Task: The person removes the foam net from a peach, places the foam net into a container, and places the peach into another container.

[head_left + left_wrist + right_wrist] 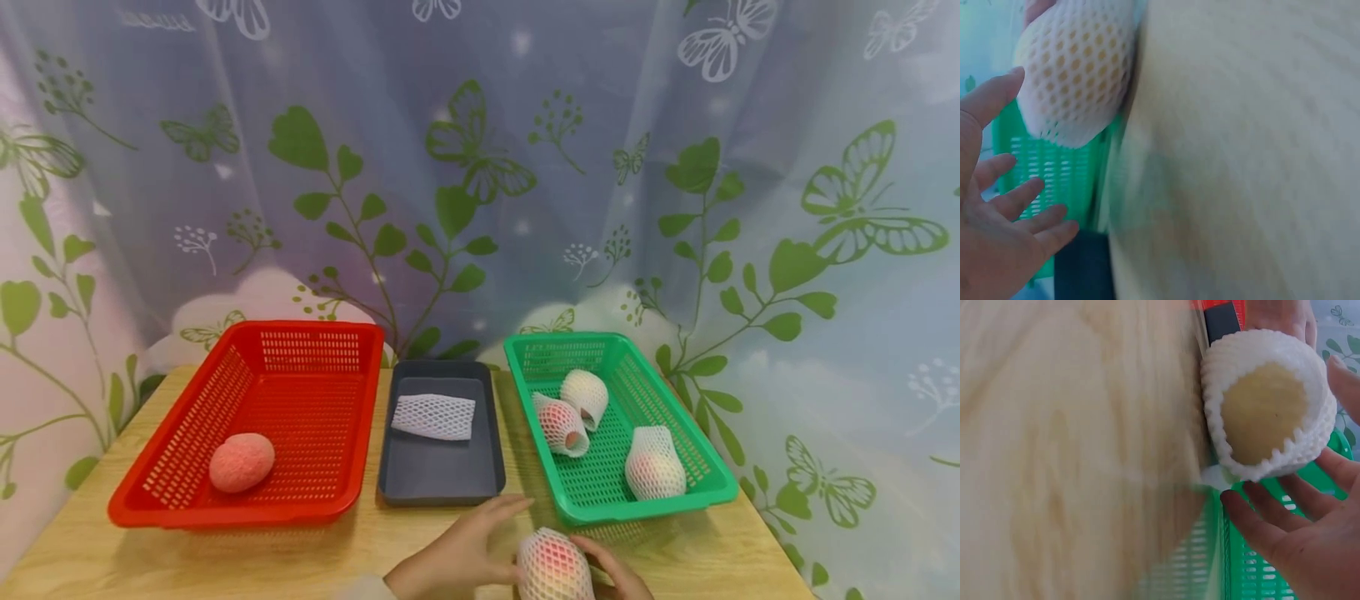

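Note:
A red-and-yellow peach [555, 568] in a white foam net sits at the table's front, between both hands. My right hand [1319, 534] curls its fingers round the side and underside of the netted fruit. Bare yellow skin shows through the net's open end in the right wrist view. On the other side, my left hand [461, 554] has its fingers spread, with the thumb tip at the net [1075, 75]. Those spread fingers hold nothing. Beyond the hands, a flat, unfilled foam net [433, 417] lies in the dark grey tray [442, 483].
At the left stands a red basket [307, 417] with one bare pinkish peach [242, 462]. The green basket [600, 475] at the right contains three netted fruits, one of them a netted peach [655, 468] near its front. A patterned curtain [480, 250] hangs behind the wooden table [360, 542].

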The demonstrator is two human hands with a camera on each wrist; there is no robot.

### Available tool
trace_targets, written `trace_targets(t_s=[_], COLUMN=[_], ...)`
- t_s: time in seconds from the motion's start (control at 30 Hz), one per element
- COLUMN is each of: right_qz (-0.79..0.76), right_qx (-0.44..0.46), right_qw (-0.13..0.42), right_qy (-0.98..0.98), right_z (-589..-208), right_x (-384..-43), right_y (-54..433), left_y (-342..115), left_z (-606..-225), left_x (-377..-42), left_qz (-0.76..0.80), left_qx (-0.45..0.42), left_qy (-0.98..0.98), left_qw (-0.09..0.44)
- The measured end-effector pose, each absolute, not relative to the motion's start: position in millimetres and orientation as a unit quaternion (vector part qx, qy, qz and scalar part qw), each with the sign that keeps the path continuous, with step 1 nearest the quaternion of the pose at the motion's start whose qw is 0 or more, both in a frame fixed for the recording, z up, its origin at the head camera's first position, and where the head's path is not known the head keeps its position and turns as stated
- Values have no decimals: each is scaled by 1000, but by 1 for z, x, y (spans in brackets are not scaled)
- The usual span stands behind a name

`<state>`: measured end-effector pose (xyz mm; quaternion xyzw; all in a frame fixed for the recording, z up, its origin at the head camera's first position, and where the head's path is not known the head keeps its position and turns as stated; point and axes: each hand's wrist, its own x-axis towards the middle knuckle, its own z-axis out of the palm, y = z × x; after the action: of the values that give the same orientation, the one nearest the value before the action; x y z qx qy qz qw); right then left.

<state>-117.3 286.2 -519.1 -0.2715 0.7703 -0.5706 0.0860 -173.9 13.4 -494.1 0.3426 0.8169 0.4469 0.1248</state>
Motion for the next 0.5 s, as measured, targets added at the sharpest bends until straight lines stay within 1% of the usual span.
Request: trace_targets(t_s=[0.07, 0.17, 0.33, 0.4, 0.5], right_qz=[-577, -569, -581, -592, -605], right_qx=[-270, -268, -235, -221, -225], right_qw=[109, 106, 129, 143, 156], right_qy=[763, 770, 769, 762, 748], right_z=[-521, -524, -526, -527, -530], right_x=[-119, -119, -119, -119, -122], right_y=[286, 284, 283, 284, 286], left_y=[17, 21, 23, 23, 21], left_z=[-497, -500, -503, -506, -509], left_x=[-173, -172, -173, -173, -172], left_qz=[459, 470, 508, 514, 523], left_qx=[340, 346, 364, 375, 386], left_qy=[808, 794, 753, 743, 731], left_qw=[147, 171, 205, 206, 208])
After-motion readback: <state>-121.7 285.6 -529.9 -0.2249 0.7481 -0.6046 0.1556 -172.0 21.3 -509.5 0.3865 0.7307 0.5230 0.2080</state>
